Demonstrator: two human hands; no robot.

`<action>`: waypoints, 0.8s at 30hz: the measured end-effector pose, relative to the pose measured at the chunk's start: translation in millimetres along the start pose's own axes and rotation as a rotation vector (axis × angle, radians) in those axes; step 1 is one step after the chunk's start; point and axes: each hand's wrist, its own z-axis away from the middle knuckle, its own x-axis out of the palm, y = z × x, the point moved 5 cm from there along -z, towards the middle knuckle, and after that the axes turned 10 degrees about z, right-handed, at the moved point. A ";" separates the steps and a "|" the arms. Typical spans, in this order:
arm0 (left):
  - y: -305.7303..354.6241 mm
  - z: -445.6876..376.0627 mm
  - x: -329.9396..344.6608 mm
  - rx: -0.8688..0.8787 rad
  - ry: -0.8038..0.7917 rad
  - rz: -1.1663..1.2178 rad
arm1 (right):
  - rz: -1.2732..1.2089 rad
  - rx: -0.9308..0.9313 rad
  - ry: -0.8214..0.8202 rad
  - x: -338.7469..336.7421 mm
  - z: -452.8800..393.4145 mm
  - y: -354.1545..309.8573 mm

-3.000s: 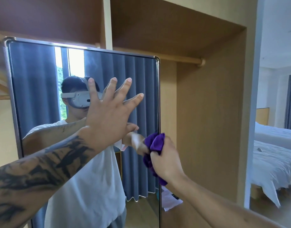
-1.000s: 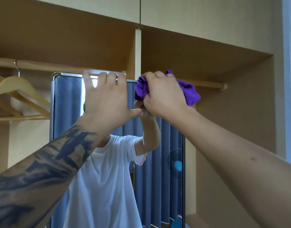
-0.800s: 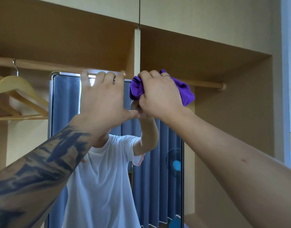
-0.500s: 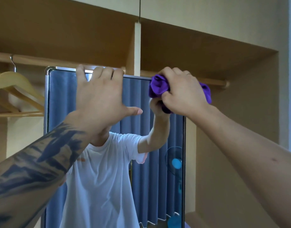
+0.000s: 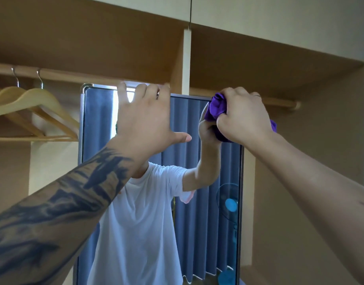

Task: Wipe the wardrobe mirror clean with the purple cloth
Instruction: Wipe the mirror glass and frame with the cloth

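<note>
Both hands at mirror (image 5: 199,202) top edge: left hand (image 5: 145,122) flat, fingers straight; right hand (image 5: 241,118) clutching purple cloth (image 5: 216,108).

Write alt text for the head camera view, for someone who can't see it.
A right hand presses a bunched purple cloth against the top right corner of a wardrobe mirror, while the left hand lies flat near its top edge. Wooden hangers hang at left.

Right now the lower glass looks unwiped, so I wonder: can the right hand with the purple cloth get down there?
Probably yes. The right hand grips the bunched purple cloth at the metal-framed wardrobe mirror's top right corner; the glass below looks unobstructed.
</note>
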 end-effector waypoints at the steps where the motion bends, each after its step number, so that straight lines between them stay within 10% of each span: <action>1: 0.7 -0.3 0.5 -0.002 -0.002 -0.008 | 0.023 0.004 -0.001 -2.6 -0.4 -6.5; 9: -3.6 1.9 1.7 0.014 0.099 0.092 | 0.052 -0.060 0.053 -7.4 3.3 -79.8; 24: -3.2 3.6 0.2 -0.009 0.012 0.066 | -0.175 -0.008 0.161 13.9 7.6 7.6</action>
